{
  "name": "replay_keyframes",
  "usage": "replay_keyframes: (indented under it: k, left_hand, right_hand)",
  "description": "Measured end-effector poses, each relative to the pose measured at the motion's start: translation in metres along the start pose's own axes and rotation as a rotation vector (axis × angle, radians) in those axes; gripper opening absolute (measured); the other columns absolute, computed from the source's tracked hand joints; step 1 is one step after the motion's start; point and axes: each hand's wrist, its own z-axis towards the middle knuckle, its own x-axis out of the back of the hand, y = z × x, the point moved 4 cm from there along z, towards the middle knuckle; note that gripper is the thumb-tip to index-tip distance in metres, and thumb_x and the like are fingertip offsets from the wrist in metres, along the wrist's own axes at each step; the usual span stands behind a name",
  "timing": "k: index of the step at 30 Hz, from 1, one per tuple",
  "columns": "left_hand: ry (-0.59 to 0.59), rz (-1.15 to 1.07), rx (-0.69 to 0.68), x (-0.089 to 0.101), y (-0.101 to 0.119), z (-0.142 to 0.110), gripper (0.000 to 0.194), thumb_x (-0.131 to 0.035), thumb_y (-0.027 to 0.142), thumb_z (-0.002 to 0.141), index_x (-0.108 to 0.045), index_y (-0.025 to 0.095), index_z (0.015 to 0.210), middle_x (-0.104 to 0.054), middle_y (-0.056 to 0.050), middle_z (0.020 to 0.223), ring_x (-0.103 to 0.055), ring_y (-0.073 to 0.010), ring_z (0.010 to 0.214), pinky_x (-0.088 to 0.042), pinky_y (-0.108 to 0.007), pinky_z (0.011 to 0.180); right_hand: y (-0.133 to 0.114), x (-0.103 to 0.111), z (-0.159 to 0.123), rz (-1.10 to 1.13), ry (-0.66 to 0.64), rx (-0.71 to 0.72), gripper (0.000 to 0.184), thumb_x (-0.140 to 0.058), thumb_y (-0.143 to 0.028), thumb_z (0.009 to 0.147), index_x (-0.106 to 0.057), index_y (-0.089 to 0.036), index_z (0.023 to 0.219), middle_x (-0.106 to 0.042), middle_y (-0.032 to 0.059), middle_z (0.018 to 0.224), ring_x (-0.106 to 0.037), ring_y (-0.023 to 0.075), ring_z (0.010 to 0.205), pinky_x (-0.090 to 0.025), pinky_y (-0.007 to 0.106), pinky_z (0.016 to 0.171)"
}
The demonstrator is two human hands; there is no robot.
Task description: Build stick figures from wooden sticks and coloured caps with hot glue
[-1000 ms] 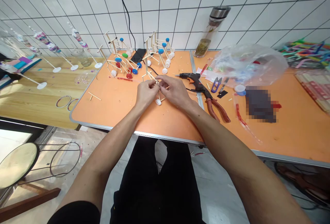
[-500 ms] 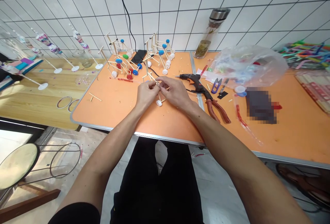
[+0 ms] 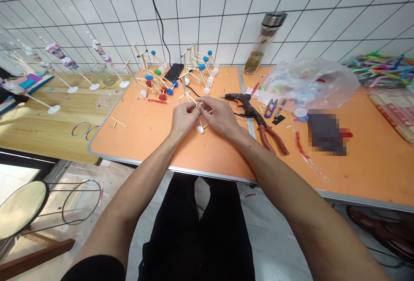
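Between my hands is a small frame of thin wooden sticks (image 3: pixel 186 96), with a white bottle cap (image 3: pixel 200 130) at its near end. My left hand (image 3: pixel 185 118) pinches the frame from the left. From the right, my right hand (image 3: pixel 218 115) closes its fingertips on the same joint, the two thumbs almost touching. My fingers hide the joint itself. Behind stand several similar stick frames with coloured caps, among them one with blue caps (image 3: pixel 202 67) and one with a red cap (image 3: pixel 162 97).
Right of my hands lie a glue gun (image 3: pixel 238 98), pliers (image 3: pixel 271 136), small purple snips (image 3: pixel 271 108) and a clear plastic bag (image 3: pixel 310 82). A glass bottle (image 3: pixel 263 43) stands by the tiled wall. Loose sticks (image 3: pixel 120 122) lie left. A stool (image 3: pixel 22 209) is at lower left.
Almost nothing differs. Both hands keep their grip on the stick frame, and its white cap sits very slightly further right and nearer.
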Motion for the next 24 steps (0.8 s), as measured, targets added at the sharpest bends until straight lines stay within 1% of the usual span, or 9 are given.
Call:
replay_keyframes:
  k: [6,14,18,24]
  left_hand:
    - [-0.008,0.0,0.007,-0.0003,-0.0006,0.0001,0.018,-0.071,0.029,0.094,-0.083,0.02,0.085,-0.07,0.0,0.068,-0.065,-0.0169,0.067,-0.051,-0.027,0.067]
    - [0.001,0.029,-0.002,-0.0015,-0.002,-0.0001,0.018,-0.076,0.033,0.097,-0.085,0.019,0.088,-0.071,0.0,0.07,-0.065,-0.0168,0.067,-0.05,-0.027,0.068]
    - [-0.007,0.043,-0.001,-0.0016,-0.0011,-0.0005,0.018,-0.074,0.031,0.097,-0.085,0.019,0.089,-0.071,0.0,0.071,-0.067,-0.0175,0.07,-0.05,-0.027,0.068]
    - [-0.01,0.058,-0.001,-0.001,0.0007,-0.0015,0.019,-0.074,0.032,0.096,-0.086,0.019,0.089,-0.071,-0.001,0.071,-0.067,-0.0177,0.07,-0.05,-0.027,0.068]
  right_hand:
    - [0.0009,0.0003,-0.0007,-0.019,0.009,0.009,0.043,-0.064,-0.019,0.104,-0.089,-0.026,0.138,-0.092,0.009,0.117,-0.084,0.0313,0.105,-0.061,0.041,0.097]
    - [0.0024,0.0,-0.0003,-0.022,0.019,-0.004,0.041,-0.064,-0.02,0.104,-0.09,-0.026,0.136,-0.093,0.0087,0.115,-0.085,0.0314,0.103,-0.061,0.042,0.095]
    - [0.002,0.0004,0.0,-0.014,0.016,-0.007,0.042,-0.064,-0.02,0.104,-0.09,-0.027,0.136,-0.093,0.008,0.113,-0.085,0.0316,0.103,-0.062,0.042,0.095]
    - [0.0013,0.0015,0.0004,-0.005,0.009,-0.023,0.04,-0.065,-0.02,0.104,-0.09,-0.025,0.134,-0.093,0.0093,0.115,-0.087,0.0329,0.105,-0.062,0.044,0.095]
